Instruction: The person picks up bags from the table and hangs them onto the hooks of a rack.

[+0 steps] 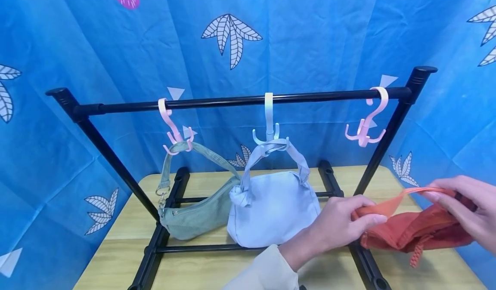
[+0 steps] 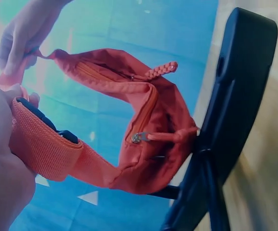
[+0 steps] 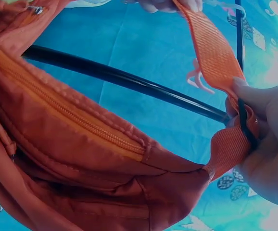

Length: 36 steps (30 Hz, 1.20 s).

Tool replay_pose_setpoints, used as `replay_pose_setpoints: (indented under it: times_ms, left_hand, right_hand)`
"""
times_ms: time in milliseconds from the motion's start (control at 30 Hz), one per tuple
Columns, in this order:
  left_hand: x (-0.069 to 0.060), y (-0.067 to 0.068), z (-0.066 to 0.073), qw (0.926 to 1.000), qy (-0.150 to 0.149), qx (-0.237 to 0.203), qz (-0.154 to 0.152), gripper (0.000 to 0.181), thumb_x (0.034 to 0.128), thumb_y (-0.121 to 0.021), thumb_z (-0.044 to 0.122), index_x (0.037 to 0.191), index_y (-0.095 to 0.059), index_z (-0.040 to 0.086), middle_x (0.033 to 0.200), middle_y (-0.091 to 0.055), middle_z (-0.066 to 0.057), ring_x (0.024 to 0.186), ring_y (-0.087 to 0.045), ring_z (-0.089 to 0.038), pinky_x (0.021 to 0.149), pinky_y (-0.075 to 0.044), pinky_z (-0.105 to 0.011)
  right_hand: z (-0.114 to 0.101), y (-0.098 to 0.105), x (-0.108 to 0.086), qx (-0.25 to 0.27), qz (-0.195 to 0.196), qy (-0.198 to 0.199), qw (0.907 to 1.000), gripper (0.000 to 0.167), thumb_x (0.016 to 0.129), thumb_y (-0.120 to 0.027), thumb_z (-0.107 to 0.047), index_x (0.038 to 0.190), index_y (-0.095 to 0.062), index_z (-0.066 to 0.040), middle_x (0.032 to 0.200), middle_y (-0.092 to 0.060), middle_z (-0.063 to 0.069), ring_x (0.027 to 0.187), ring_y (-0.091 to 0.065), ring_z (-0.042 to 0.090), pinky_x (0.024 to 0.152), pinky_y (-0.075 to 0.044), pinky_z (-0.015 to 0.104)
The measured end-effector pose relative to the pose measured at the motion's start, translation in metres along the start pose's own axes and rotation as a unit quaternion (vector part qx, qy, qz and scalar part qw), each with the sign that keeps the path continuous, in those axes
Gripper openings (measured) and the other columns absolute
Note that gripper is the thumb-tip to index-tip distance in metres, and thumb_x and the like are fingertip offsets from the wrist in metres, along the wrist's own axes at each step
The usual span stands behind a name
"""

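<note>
An orange-red waist bag (image 1: 422, 229) with zips and a braided pull hangs by its orange strap (image 2: 47, 144) at the right end of the rack. My left hand (image 1: 341, 219) pinches one part of the strap. Further right, my right hand (image 1: 470, 208) grips the strap's other end, near a black buckle (image 3: 246, 125). In the left wrist view the bag's body hangs beside the rack's black foot (image 2: 235, 91). Above the hands, a pink hook (image 1: 364, 131) hangs from the rail with nothing on its prongs.
The black rack's rail (image 1: 224, 102) spans the scene. A green bag (image 1: 201, 217) hangs from another pink hook (image 1: 174, 131) at left. In the middle a pale blue bag (image 1: 275, 208) hangs from a blue hook (image 1: 269, 118). Behind is a blue patterned cloth (image 1: 310, 32).
</note>
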<state>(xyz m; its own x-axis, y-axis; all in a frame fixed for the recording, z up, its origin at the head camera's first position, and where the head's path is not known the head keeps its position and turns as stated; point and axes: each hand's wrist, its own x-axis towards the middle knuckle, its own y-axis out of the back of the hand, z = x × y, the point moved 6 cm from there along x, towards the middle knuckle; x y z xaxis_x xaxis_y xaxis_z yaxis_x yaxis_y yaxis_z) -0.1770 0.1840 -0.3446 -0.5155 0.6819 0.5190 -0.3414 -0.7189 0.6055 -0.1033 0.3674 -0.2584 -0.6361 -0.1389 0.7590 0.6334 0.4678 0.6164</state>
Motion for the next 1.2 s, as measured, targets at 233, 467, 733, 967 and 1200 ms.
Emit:
replay_pose_setpoints:
  times_ms: [233,467,733,967,1200]
  left_hand:
    - [0.006,0.009,0.006,0.9998,0.01,-0.011,-0.013,0.022,0.1023,-0.067,0.028,0.118,-0.069,0.012,0.074,-0.064,0.009,0.054,-0.048,0.015,0.055,-0.048,-0.004]
    - [0.011,0.019,0.011,0.9998,0.013,0.016,-0.005,0.024,0.1019,-0.068,0.029,0.12,-0.069,0.012,0.073,-0.064,0.009,0.053,-0.046,0.014,0.054,-0.046,-0.004]
    - [0.019,0.035,0.017,0.9995,0.027,0.017,0.003,0.027,0.1035,-0.065,0.028,0.127,-0.069,0.013,0.089,-0.073,0.006,0.058,-0.047,0.012,0.056,-0.049,-0.005]
    - [0.024,0.054,0.02,0.9982,0.033,0.028,0.042,0.026,0.102,-0.068,0.025,0.124,-0.072,0.011,0.087,-0.075,0.003,0.058,-0.048,0.015,0.057,-0.049,-0.004]
    - [0.029,0.064,0.021,0.9961,0.018,0.032,0.081,0.028,0.1011,-0.069,0.029,0.122,-0.074,0.011,0.084,-0.074,0.004,0.066,-0.051,0.017,0.064,-0.049,-0.002]
  right_hand:
    - [0.001,-0.001,0.011,0.003,0.005,-0.014,0.9999,0.029,0.105,-0.058,-0.021,0.092,-0.072,0.0,0.073,-0.047,-0.024,0.057,-0.031,-0.01,0.045,-0.026,0.013]
    - [0.003,-0.004,0.018,-0.021,-0.007,-0.041,0.9989,0.012,0.1,-0.067,-0.01,0.097,-0.075,-0.001,0.076,-0.049,-0.025,0.057,-0.034,-0.007,0.047,-0.031,0.012]
    - [-0.001,-0.008,0.03,-0.043,0.003,-0.054,0.9976,0.017,0.092,-0.071,0.007,0.108,-0.073,0.002,0.079,-0.064,0.007,0.07,-0.034,-0.016,0.055,-0.034,0.004]
    - [-0.004,-0.01,0.041,-0.04,0.035,-0.048,0.9974,0.017,0.092,-0.073,0.005,0.109,-0.073,0.004,0.085,-0.067,0.021,0.075,-0.032,-0.018,0.057,-0.032,0.003]
    - [-0.004,-0.01,0.045,-0.037,0.037,-0.063,0.9966,0.023,0.092,-0.072,0.007,0.114,-0.073,0.003,0.087,-0.066,0.019,0.074,-0.033,-0.018,0.059,-0.033,0.0]
